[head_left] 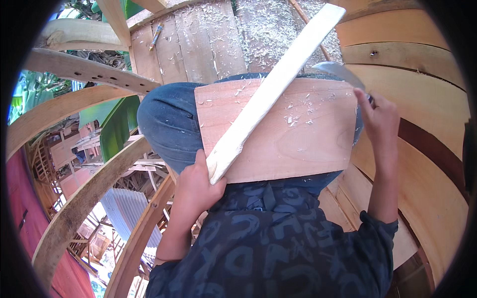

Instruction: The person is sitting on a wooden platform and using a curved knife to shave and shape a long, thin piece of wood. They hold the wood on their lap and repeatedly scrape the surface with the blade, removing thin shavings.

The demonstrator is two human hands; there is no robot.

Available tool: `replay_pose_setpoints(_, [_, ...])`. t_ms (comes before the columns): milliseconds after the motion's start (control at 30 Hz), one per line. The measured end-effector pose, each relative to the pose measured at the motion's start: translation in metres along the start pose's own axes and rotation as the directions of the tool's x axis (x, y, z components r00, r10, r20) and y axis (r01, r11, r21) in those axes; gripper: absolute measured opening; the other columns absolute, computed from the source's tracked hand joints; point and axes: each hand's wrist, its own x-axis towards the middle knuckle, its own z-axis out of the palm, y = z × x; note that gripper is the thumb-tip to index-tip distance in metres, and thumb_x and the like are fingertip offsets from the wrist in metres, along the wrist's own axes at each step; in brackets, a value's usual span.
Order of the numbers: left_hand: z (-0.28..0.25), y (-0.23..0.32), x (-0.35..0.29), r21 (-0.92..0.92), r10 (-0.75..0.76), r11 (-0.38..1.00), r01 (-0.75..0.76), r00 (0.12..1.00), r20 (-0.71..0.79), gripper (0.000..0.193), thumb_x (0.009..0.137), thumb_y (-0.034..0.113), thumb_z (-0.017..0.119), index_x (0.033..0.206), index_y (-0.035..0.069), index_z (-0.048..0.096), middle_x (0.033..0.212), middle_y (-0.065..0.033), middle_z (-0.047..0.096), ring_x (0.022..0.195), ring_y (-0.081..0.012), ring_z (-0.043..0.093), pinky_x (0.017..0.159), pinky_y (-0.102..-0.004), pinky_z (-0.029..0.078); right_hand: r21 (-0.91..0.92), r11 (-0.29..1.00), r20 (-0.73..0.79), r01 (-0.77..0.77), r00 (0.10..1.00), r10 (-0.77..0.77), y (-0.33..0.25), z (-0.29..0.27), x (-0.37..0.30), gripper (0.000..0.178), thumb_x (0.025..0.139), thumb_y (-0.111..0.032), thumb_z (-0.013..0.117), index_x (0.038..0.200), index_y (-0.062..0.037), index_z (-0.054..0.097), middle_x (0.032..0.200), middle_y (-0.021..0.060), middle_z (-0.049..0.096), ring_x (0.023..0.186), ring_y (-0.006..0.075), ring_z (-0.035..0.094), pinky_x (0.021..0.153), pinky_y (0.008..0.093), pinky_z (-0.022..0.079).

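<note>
A long pale strip of wood (283, 79) lies slantwise across a reddish wooden board (308, 134) on my lap. Its near end is gripped by my left hand (195, 184), fingers closed round it beside the board's left edge. My right hand (380, 116) is closed on the handle of a knife with a curved blade (343, 73), just off the board's right edge. The blade points left toward the strip and is apart from it. Most of the knife's handle is hidden in my fist. Small shavings are scattered over the board.
Plank flooring (196, 44) strewn with wood shavings lies ahead, with a small marker-like stick (156, 37) on it. Curved plank walls (412, 94) rise close on my right. Bent wooden ribs (94, 198) stand at my left, with gaps looking down on corrugated sheet (124, 211) and timber.
</note>
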Motion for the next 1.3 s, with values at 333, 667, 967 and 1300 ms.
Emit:
replay_pose_setpoints(333, [-0.014,-0.032,0.014,-0.246,0.2,0.956,-0.159,0.968,0.153,0.067,0.072,0.014,0.062,0.134,-0.004,0.045,0.118,-0.0318,0.061,0.113,-0.0417,0.06,0.097,-0.0418,0.045,0.544,0.828,0.044,0.135,0.981,-0.189,-0.085,0.04,-0.043,0.053,0.083,-0.052,0.07,0.062,-0.005,0.061,0.052,0.0109,0.055,0.048,0.0297,0.058,0.047,0.0389,0.043])
replay_pose_setpoints(667, [-0.027,-0.014,-0.016,-0.492,0.044,0.849,0.193,0.902,0.43,0.017,0.079,0.006,0.058,0.091,0.003,0.047,0.069,-0.0026,0.049,0.048,-0.0093,0.048,0.041,-0.026,0.038,0.47,0.816,0.11,0.336,0.895,-0.432,-0.081,0.038,-0.039,0.057,0.089,-0.055,0.06,0.066,-0.0039,0.065,0.058,0.0141,0.062,0.056,0.031,0.065,0.051,0.0415,0.05])
replay_pose_setpoints(967, [-0.002,-0.008,-0.024,-0.526,0.058,0.834,0.169,0.92,0.388,0.015,0.079,0.007,0.054,0.09,0.004,0.045,0.069,-0.0011,0.048,0.049,-0.0087,0.047,0.042,-0.026,0.038,0.26,0.938,0.056,0.229,0.966,-0.251,-0.047,0.028,0.011,0.064,0.09,-0.061,0.053,0.07,-0.0026,0.07,0.06,0.0161,0.063,0.059,0.0323,0.066,0.054,0.0432,0.052])
replay_pose_setpoints(1300, [0.009,-0.019,-0.022,-0.597,0.117,0.785,0.166,0.906,0.407,0.018,0.077,0.014,0.052,0.091,0.006,0.044,0.072,-0.0008,0.047,0.051,-0.0076,0.044,0.042,-0.0234,0.035,0.233,0.897,0.165,0.376,0.894,-0.418,-0.066,0.034,-0.018,0.07,0.087,-0.069,0.052,0.066,-0.0051,0.071,0.058,0.0132,0.063,0.053,0.0273,0.066,0.052,0.0389,0.052])
